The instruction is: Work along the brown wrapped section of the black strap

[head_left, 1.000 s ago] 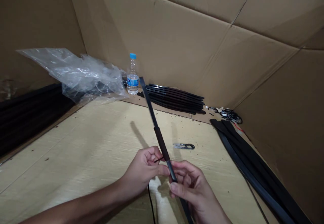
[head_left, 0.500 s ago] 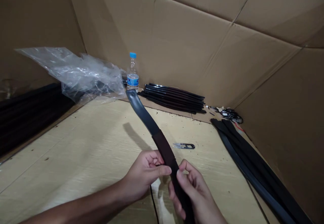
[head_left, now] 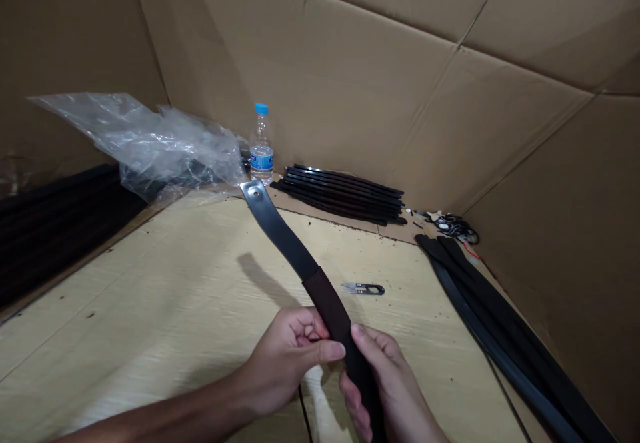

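Observation:
A curved, glossy black strip (head_left: 283,233) with a small hole near its far end points away from me, tilted up to the left. Dark brown sleeve-like material (head_left: 327,299) covers its middle, and matte black material continues toward me. My left hand (head_left: 295,346) pinches the covered part from the left between thumb and fingers. On the right, my right hand (head_left: 383,369) wraps around the lower covered part, thumb along its edge. Below my left hand hangs a thin black cord (head_left: 305,413); where it starts is hidden. Thread snips (head_left: 364,289) lie on the table beyond my hands.
Clear plastic bags (head_left: 175,149) and a water bottle (head_left: 261,149) stand at the back left. Several black strips (head_left: 345,193) are stacked by the cardboard wall (head_left: 360,96). Long black pieces (head_left: 495,329) lie right, a dark pile (head_left: 55,223) left, and tangled cords (head_left: 457,228) back right.
The strip has turned slightly, its far end shifting left and down and now showing the hole. Both hands keep hold; my right thumb lies a little higher along the covering.

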Available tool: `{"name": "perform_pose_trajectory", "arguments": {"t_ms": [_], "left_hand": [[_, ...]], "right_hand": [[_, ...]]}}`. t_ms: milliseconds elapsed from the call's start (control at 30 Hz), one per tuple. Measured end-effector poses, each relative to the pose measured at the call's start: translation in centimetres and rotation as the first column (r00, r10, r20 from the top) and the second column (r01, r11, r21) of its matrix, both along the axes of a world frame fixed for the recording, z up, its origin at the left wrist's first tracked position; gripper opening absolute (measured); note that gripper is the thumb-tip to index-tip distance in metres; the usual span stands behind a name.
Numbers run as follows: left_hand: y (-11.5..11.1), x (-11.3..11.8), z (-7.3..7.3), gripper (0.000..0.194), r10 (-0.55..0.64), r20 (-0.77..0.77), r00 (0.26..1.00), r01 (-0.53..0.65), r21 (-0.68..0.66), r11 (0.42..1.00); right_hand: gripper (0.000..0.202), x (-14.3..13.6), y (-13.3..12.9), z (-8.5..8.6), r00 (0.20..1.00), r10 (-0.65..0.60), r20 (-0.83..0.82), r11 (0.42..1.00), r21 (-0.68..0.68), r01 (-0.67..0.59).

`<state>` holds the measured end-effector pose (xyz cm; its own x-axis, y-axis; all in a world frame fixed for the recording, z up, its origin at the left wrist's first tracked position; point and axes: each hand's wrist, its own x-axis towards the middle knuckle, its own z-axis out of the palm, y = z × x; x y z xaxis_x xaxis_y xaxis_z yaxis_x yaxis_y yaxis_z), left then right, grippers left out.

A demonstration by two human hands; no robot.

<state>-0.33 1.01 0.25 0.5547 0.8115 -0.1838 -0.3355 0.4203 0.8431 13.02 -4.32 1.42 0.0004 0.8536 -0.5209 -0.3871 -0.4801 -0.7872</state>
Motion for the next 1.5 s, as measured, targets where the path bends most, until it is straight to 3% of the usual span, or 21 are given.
{"name": "perform_pose_trajectory", "arguments": {"t_ms": [200, 433, 700, 900, 1067, 1133, 1233, 1333, 1500], "left_hand": [[0.3, 0.1, 0.1, 0.041, 0.094, -0.026, 0.995, -0.094, 0.006, 0.996], [-0.1, -0.1, 0.2, 0.039, 0.057, -0.063, 0.996, -0.054, 0.043, 0.998], [-0.4, -0.2, 0.4, 0.038, 0.024, -0.052, 0.998, -0.021, 0.043, 0.999], [-0.3, 0.0, 0.5, 0.036, 0.062, 0.026, 0.998, -0.062, -0.003, 0.998], [0.7, -0.4, 0.7, 0.042, 0.145, -0.016, 0.989, -0.144, 0.054, 0.988], [1.0, -0.5, 0.5, 0.039, 0.092, 0.0, 0.996, -0.092, 0.062, 0.994], [1.1, -0.5, 0.2, 0.037, -0.026, 0.083, 0.996, 0.022, 0.055, 0.998], [1.0, -0.4, 0.3, 0.04, -0.077, 0.117, 0.99, 0.073, 0.033, 0.997], [0.8, -0.5, 0.3, 0.036, -0.047, 0.054, 0.997, 0.046, 0.015, 0.999]], "right_hand": [[0.046, 0.1, -0.1, 0.2, 0.998, -0.058, 0.001, 0.995, 0.076, 0.058], [0.049, 0.0, 0.0, 0.2, 0.998, -0.054, 0.022, 0.999, 0.004, 0.054], [0.047, 0.0, 0.0, 0.2, 1.0, -0.001, 0.03, 1.0, 0.028, 0.0], [0.042, 0.3, -0.2, 0.7, 0.997, -0.064, -0.048, 0.992, 0.102, 0.068], [0.025, 0.9, -0.3, 1.3, 0.997, 0.034, -0.07, 0.952, 0.306, -0.011], [0.023, 1.3, -0.3, 1.1, 0.997, 0.068, -0.044, 0.937, 0.345, -0.049], [0.035, 1.8, -0.4, 0.4, 0.986, 0.164, -0.003, 0.926, 0.346, -0.153], [0.033, 2.0, -0.6, -0.1, 0.963, 0.269, 0.031, 0.919, 0.291, -0.266], [0.04, 1.5, -0.6, 0.1, 0.963, 0.267, -0.043, 0.931, 0.27, -0.246]]}}
